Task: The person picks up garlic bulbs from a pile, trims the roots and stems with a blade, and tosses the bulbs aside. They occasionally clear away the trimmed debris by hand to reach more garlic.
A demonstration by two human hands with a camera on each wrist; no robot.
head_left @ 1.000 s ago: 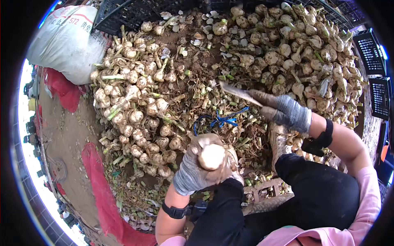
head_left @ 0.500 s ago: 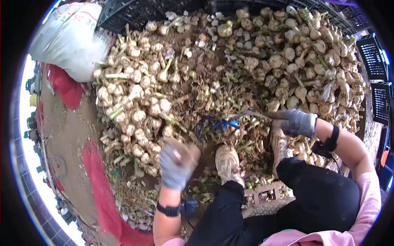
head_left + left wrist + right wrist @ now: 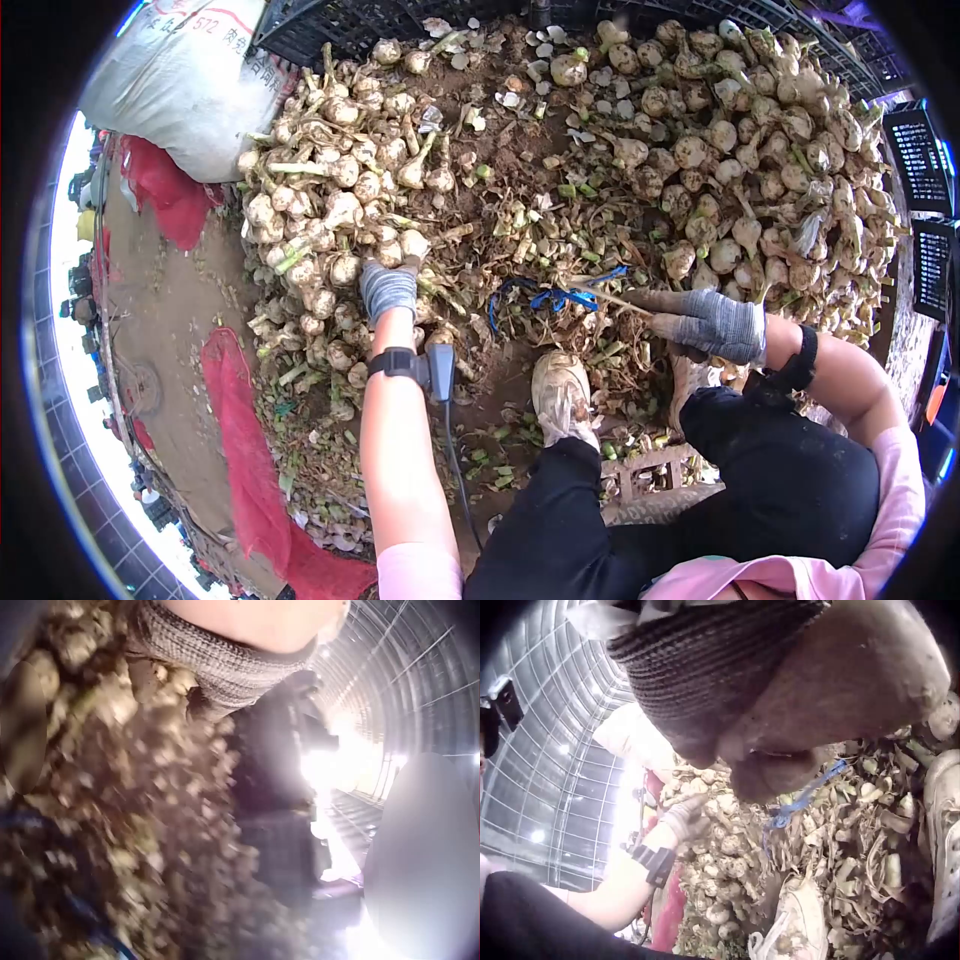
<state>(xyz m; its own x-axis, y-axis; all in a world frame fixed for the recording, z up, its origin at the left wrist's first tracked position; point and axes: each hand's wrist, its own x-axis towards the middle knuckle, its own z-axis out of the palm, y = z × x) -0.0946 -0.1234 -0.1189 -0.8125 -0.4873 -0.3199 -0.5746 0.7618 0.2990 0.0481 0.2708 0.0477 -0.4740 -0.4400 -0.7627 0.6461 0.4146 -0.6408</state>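
Note:
The left hand (image 3: 388, 290), in a grey glove, reaches into the left pile of garlic bulbs (image 3: 343, 208), its fingers touching bulbs and partly hidden. In the right wrist view the same hand (image 3: 684, 819) lies over that pile with fingers extended. The gloved right hand (image 3: 715, 325) grips a thin knife (image 3: 607, 298), its blade pointing left above the trimmings. Large in the right wrist view is the right hand (image 3: 795, 705); the knife cannot be made out there. The left wrist view is blurred and shows mainly the glove cuff (image 3: 225, 664).
Blue string (image 3: 560, 298) lies on trimmings between the shoes. Another bulb pile (image 3: 770, 160) fills the right side. Black crates (image 3: 330, 28) stand behind, a white sack (image 3: 190, 90) at back left, red netting (image 3: 245, 450) at left. A shoe (image 3: 562, 395) is between the hands.
The left hand held a pale bulb near the knees, then moved away left and forward to the left pile; that bulb is out of the hand. The right hand has lowered slightly with the knife.

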